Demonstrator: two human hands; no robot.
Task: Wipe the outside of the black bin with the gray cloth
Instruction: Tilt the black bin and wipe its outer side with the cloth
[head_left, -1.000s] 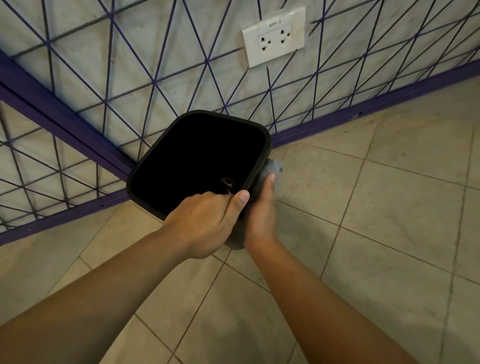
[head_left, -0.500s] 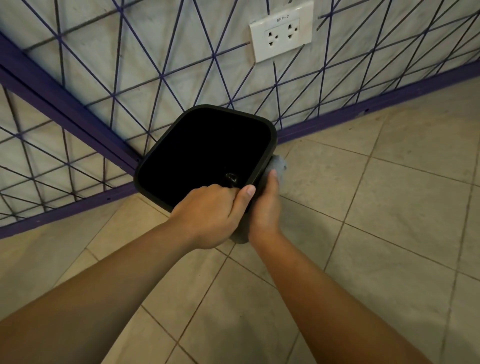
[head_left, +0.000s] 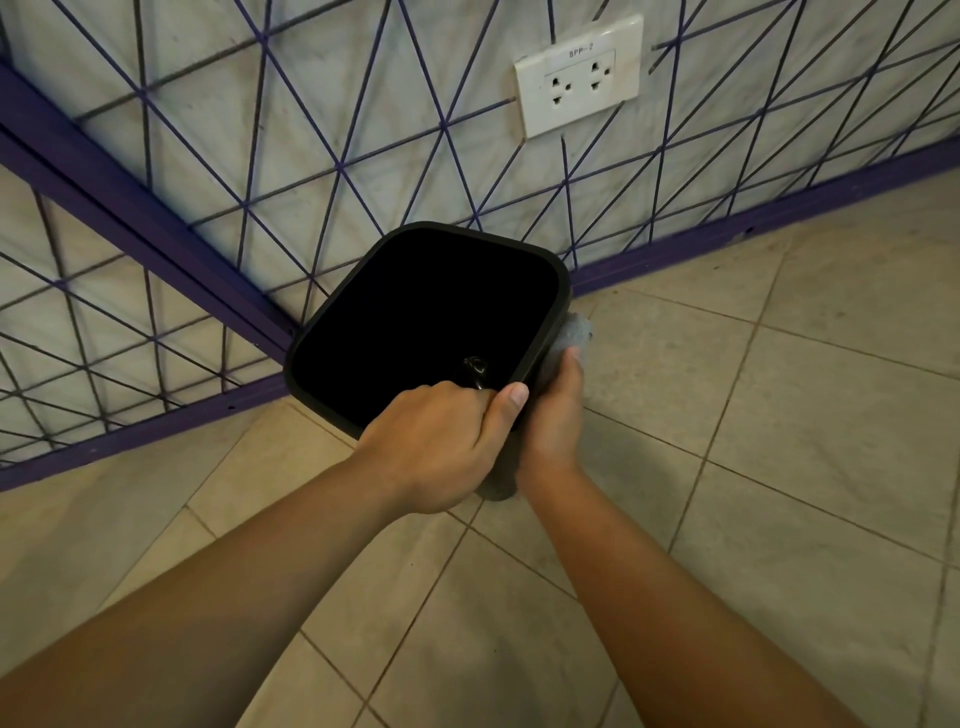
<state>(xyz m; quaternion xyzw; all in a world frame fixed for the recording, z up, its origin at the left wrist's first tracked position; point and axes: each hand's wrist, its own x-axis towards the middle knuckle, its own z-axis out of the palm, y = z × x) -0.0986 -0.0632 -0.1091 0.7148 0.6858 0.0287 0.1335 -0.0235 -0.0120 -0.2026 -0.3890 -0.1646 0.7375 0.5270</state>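
Note:
The black bin (head_left: 558, 291) stands on the tiled floor in a wall corner, seen from above with its dark inside facing me. My left hand (head_left: 441, 447) grips its near rim, thumb on the outside. My right hand (head_left: 553, 421) presses the gray cloth (head_left: 574, 332) flat against the bin's right outer wall, fingers pointing away from me. Only the cloth's far end and a bit below my wrist show; the rest lies under my hand.
Two walls with purple line patterns and a purple skirting (head_left: 727, 244) meet behind the bin. A white double socket (head_left: 576, 83) sits on the right wall. Beige floor tiles (head_left: 779, 441) spread to the right and toward me.
The view has shifted slightly, so bin and hands sit a little further right and higher in frame. My right hand and cloth have crept a little forward along the bin's side. My left grip is unchanged.

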